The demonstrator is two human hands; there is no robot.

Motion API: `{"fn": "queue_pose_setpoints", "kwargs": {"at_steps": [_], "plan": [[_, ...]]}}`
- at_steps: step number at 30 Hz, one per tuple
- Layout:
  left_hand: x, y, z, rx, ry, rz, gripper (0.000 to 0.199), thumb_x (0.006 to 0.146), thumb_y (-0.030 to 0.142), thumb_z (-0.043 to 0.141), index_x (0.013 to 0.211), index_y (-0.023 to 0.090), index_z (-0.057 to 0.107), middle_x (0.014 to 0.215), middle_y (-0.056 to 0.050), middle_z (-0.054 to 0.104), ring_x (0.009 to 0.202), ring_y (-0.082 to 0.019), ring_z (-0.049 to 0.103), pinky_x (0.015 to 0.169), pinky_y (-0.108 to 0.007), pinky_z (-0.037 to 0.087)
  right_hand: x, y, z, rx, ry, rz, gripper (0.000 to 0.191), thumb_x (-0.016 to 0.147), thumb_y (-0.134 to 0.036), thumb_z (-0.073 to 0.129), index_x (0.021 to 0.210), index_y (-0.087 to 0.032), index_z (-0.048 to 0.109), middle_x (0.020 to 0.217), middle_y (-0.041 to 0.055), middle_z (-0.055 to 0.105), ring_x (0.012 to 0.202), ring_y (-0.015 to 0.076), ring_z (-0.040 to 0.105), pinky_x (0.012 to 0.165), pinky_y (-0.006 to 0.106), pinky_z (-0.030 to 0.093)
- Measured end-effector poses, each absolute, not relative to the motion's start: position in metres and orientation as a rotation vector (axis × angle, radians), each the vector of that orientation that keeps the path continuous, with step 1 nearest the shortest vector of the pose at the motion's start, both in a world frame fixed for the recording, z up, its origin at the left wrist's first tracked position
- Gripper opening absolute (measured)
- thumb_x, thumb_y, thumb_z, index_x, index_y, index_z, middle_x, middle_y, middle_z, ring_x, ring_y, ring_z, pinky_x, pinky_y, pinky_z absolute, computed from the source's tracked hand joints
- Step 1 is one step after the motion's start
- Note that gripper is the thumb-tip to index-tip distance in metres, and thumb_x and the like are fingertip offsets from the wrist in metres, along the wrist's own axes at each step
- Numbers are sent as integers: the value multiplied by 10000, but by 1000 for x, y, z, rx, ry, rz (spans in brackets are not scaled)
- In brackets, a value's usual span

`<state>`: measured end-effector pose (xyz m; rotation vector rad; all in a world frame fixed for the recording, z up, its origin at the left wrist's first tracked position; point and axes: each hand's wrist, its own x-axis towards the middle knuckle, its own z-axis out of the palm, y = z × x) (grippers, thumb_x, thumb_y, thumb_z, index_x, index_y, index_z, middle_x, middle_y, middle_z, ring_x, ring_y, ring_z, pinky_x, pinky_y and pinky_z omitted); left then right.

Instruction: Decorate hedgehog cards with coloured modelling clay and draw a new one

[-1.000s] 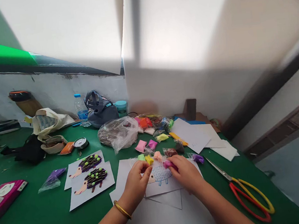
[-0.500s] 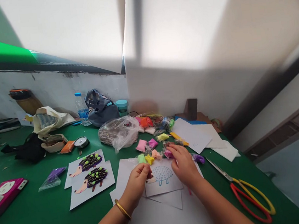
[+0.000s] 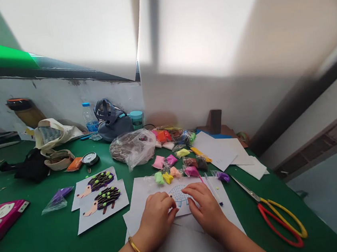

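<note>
A drawing of a blue hedgehog on white paper lies in front of me, partly covered by both hands. My left hand, with a gold bangle at its wrist, is over the drawing's left side. Its thumb and fingers are pinched together; what they hold, if anything, is too small to name. My right hand rests at the drawing's right side, fingers curved and thumb apart, with nothing visible in it. Just beyond lie packets of coloured clay, among them a magenta packet, a brown packet and a green packet.
Two finished hedgehog pictures lie at the left. Large scissors with red and yellow handles lie at the right. A pen is beside my right hand. Behind stand a plastic bag, a blue bag and a bottle.
My right hand has drawn back from the clay packets toward me, uncovering the brown and magenta packets and the pen. My left hand has come slightly nearer to me, still pinched.
</note>
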<state>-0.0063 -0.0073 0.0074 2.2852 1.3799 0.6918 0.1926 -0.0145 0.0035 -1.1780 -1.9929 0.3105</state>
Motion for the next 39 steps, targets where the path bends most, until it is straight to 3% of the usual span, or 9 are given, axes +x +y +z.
{"fn": "queue_pose_setpoints", "kwargs": {"at_steps": [5, 11, 15, 20, 27, 33, 37, 39], "plan": [[-11, -18, 2, 2555, 1528, 417, 91, 788, 227, 729, 779, 196, 644, 845, -31, 641, 846, -238, 569, 765, -384, 371, 195, -22, -7, -1186, -2030, 305, 357, 853, -53, 487, 1132, -226, 626, 1063, 80, 629, 1009, 237, 557, 875, 424, 493], [-22, -21, -1, 2483, 1476, 413, 231, 720, 308, 809, 885, 228, 668, 902, -18, 655, 880, -238, 579, 798, -388, 380, 191, -32, -11, -1178, -2120, 258, 391, 821, -30, 499, 1136, -225, 626, 1046, 77, 625, 970, 232, 550, 837, 405, 479], [-35, -29, -3, 2540, 1417, 546, 228, 771, 219, 748, 980, 239, 658, 933, -17, 670, 885, -221, 583, 809, -381, 375, 184, -36, -13, -1165, -2262, 220, 415, 806, -42, 528, 1144, -255, 638, 1009, 66, 621, 931, 232, 535, 818, 404, 452], [-43, -38, -5, 2735, 1256, 713, 42, 853, 197, 628, 867, 221, 659, 890, -17, 694, 883, -218, 583, 797, -379, 365, 171, -34, -16, -1174, -2403, 214, 461, 790, -108, 601, 1209, -300, 610, 1017, 53, 609, 946, 239, 511, 837, 401, 412], [-41, -39, -8, 2750, 1214, 800, 117, 892, 179, 564, 829, 209, 658, 797, -11, 690, 871, -209, 596, 765, -364, 355, 170, -33, -18, -1179, -2437, 170, 336, 782, -149, 621, 1079, -302, 658, 987, 39, 606, 921, 227, 492, 828, 385, 364], [-40, -39, -12, 2736, 1226, 813, 133, 892, 161, 550, 803, 193, 644, 795, -13, 683, 869, -204, 601, 769, -368, 349, 168, -33, -19, -1178, -2467, 207, 500, 756, -146, 620, 1228, -310, 594, 1023, 44, 610, 938, 237, 489, 846, 399, 358], [-40, -38, -13, 2721, 1219, 845, 133, 892, 168, 555, 801, 200, 645, 814, -11, 690, 874, -202, 602, 789, -373, 352, 167, -33, -18, -1175, -2422, 199, 390, 750, -126, 607, 1098, -296, 657, 999, 35, 612, 922, 224, 497, 840, 389, 358], [-40, -38, -12, 2713, 1218, 859, 132, 889, 166, 557, 798, 201, 645, 807, -9, 689, 868, -199, 603, 799, -375, 356, 167, -32, -18, -1177, -2421, 199, 425, 734, -126, 618, 1119, -302, 650, 1025, 36, 612, 939, 230, 498, 852, 395, 362]]}}
